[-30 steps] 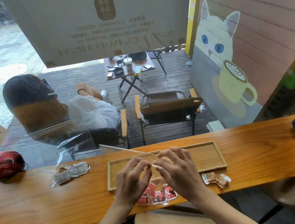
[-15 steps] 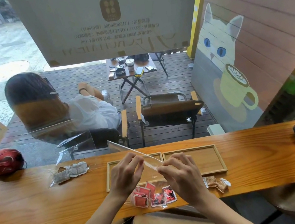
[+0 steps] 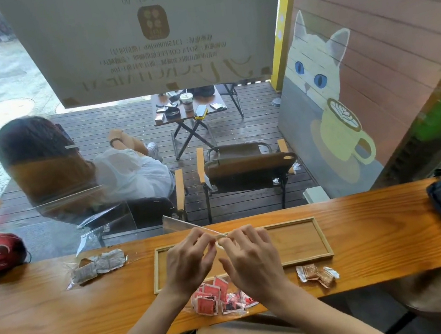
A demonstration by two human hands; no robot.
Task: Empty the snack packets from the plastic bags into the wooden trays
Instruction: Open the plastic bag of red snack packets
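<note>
Both hands, left hand [image 3: 189,259] and right hand [image 3: 250,258], pinch the clear plastic bag's [image 3: 221,300] mouth at frame center; thin, slippery film, best gripped by its edges.

Wooden trays [image 3: 296,241] mid-counter [image 3: 34,314], bagged packets [image 3: 97,266] to their left, loose packets [image 3: 317,274] at front right.

Left hand [image 3: 190,262] and right hand [image 3: 250,258] pinch a clear plastic bag [image 3: 195,231] above the wooden trays [image 3: 296,241].
</note>
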